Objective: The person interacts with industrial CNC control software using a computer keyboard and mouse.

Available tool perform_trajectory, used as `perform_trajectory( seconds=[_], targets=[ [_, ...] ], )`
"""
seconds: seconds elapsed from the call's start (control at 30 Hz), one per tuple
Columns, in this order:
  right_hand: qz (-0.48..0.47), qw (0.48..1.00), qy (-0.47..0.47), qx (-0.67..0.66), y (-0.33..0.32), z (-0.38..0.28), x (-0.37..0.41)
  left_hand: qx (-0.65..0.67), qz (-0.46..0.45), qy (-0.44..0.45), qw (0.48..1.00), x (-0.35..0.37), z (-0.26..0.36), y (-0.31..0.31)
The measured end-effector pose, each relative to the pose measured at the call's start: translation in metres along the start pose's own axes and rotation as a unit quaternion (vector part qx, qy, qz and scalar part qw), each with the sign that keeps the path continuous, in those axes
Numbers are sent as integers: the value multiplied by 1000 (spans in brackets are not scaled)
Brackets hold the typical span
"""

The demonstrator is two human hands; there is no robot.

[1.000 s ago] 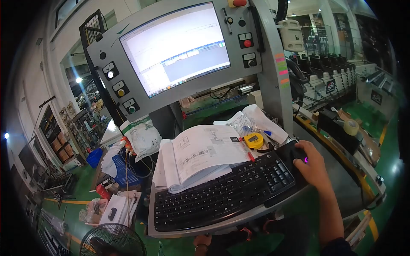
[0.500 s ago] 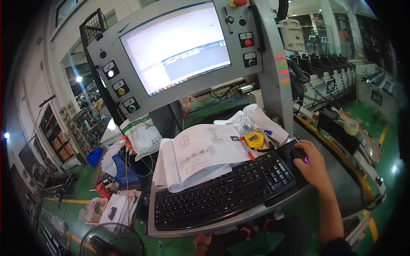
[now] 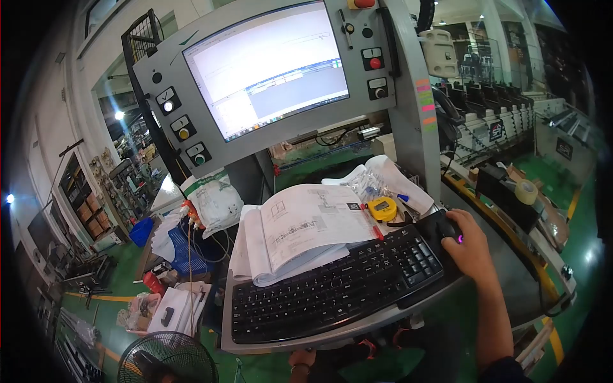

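My right hand [image 3: 469,244] rests over a black computer mouse [image 3: 447,228] with a small pink-purple light on its side. The mouse sits just right of a black keyboard [image 3: 338,287]. Low in the view, under the shelf's front edge, part of my left hand [image 3: 302,359] shows near my lap; its fingers are mostly hidden. An open manual with drawings [image 3: 306,230] lies behind the keyboard, its pages folded over. Above it, a lit monitor [image 3: 274,70] displays a window with a table.
A yellow tape measure [image 3: 382,209], a red pen [image 3: 378,233] and a clear plastic bag of parts [image 3: 367,185] lie behind the keyboard. A white bag [image 3: 214,203] hangs at the left. A fan [image 3: 167,360] stands lower left. Buttons flank the screen, including a red one [image 3: 375,63].
The view has shifted very slightly. My right hand stays on the mouse, and the screen looks the same.
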State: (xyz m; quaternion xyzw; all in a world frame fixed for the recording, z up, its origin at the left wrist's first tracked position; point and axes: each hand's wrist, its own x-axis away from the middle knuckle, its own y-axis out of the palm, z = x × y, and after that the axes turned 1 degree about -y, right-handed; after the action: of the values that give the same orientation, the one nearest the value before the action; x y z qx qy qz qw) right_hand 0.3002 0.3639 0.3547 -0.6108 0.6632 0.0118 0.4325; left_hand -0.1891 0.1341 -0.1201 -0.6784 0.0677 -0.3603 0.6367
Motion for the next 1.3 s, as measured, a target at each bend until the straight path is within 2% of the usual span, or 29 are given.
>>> perform_trajectory(
  seconds=[0.17, 0.37, 0.47, 0.67, 1.07, 1.27, 1.3],
  targets=[
    [1, 1000, -7, 1, 0, 1, 0, 27, 25, 30, 999, 4, -3, 2],
    [-1, 1000, -9, -11, -1, -3, 0, 31, 78, 15, 996, 11, 0, 4],
    [-3, 1000, -7, -12, -1, -4, 0, 41, 62, 8, 997, 12, 1, 2],
    [0, 1000, -17, -17, 0, -1, 1, 52, 131, 61, 988, -5, -8, 25],
    [-5, 1000, -14, 0, -3, -8, 1, 23, 40, 43, 998, 10, -1, -1],
    [0, 1000, -26, 3, -2, -6, 1, 17, 67, 8, 998, 6, 1, 7],
    [-1, 1000, -21, 2, -2, -6, 1, 24, 31, 12, 999, 6, 1, 3]
  ],
)
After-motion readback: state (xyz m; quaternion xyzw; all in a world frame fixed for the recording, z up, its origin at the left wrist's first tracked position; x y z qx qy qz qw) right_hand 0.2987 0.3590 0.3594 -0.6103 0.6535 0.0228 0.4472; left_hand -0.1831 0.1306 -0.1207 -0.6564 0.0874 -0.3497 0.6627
